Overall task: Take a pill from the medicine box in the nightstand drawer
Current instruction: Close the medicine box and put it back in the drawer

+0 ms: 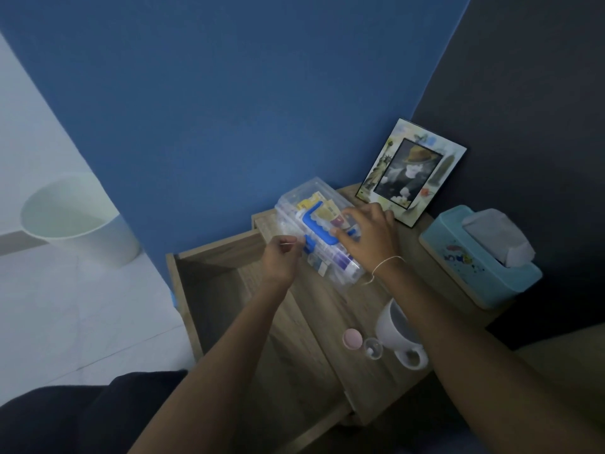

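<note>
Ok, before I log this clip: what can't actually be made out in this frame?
Head view only:
- Medicine box latch: covered by the left hand; open or closed unclear.
- Packet labels in the box: too blurred to read.
- Whether the left hand pinches anything: too small.
- Mug contents: the right forearm crosses it.
- Clear round case: contents too small to identify.
- Drawer floor: dark, partly behind the left arm.

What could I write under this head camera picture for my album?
Both hands, left hand and right hand, work at the clear medicine box on the nightstand above its open drawer.
</note>
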The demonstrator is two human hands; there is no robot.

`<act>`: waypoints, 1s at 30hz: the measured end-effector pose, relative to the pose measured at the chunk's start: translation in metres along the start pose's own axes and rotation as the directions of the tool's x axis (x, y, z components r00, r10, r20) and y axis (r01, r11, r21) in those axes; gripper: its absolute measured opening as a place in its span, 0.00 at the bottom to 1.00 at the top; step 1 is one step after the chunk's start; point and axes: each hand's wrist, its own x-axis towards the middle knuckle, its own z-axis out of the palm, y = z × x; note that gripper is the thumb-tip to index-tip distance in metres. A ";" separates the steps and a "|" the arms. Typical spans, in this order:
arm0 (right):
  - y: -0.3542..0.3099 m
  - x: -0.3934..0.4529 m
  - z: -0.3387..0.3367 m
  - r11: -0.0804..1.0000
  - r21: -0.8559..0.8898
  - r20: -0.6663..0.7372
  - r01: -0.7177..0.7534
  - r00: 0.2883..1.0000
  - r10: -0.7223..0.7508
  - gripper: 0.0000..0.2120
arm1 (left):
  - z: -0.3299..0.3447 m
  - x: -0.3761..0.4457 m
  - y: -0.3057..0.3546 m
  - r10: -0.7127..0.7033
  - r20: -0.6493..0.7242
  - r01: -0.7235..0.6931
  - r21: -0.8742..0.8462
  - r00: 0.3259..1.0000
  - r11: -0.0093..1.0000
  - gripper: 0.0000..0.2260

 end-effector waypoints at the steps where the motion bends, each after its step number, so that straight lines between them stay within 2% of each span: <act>1: 0.000 -0.002 0.002 1.000 0.017 0.003 -0.025 1.000 0.025 0.24 | -0.001 0.000 -0.001 -0.003 0.009 0.003 0.004 1.000 1.000 0.09; 6: 0.001 0.002 0.006 0.994 -0.027 0.185 -0.107 0.977 0.111 0.36 | 0.001 -0.004 0.001 -0.032 0.017 0.034 -0.109 0.999 0.993 0.04; 9: 0.001 0.003 0.004 0.992 -0.030 0.205 -0.119 0.971 0.123 0.38 | 0.003 -0.004 0.002 -0.056 0.001 0.056 -0.126 0.998 0.990 0.04; 14: 0.001 0.003 0.005 0.992 -0.056 0.199 -0.115 0.972 0.124 0.39 | 0.006 -0.003 0.010 0.011 -0.058 -0.011 0.004 0.998 1.000 0.07; 16: 0.000 0.004 0.006 0.990 -0.081 0.208 -0.117 0.969 0.132 0.39 | 0.008 -0.003 0.013 0.085 -0.091 -0.073 0.129 0.992 0.989 0.10; 18: 0.000 0.003 0.007 0.987 -0.109 0.224 -0.119 0.964 0.141 0.39 | 0.010 -0.006 0.014 0.217 -0.110 -0.180 0.280 0.970 0.943 0.14; 20: 0.000 0.003 0.007 0.987 -0.115 0.229 -0.115 0.963 0.140 0.37 | 0.011 -0.009 0.011 0.386 -0.069 -0.340 0.352 0.920 0.872 0.20; 22: 0.001 0.002 0.007 0.989 -0.095 0.215 -0.117 0.967 0.135 0.32 | 0.012 -0.009 0.010 0.500 0.043 -0.468 0.429 0.865 0.772 0.25; 24: 0.001 0.002 0.008 0.989 -0.082 0.205 -0.124 0.969 0.139 0.28 | 0.013 -0.003 0.007 0.500 0.171 -0.519 0.456 0.849 0.724 0.29; 26: 0.001 0.003 0.009 0.988 -0.091 0.200 -0.125 0.969 0.141 0.27 | 0.014 0.001 0.005 0.448 0.251 -0.513 0.408 0.858 0.755 0.30; 30: 0.000 0.004 0.010 0.984 -0.100 0.202 -0.148 0.965 0.166 0.27 | 0.015 0.005 0.003 0.432 0.278 -0.510 0.361 0.858 0.781 0.31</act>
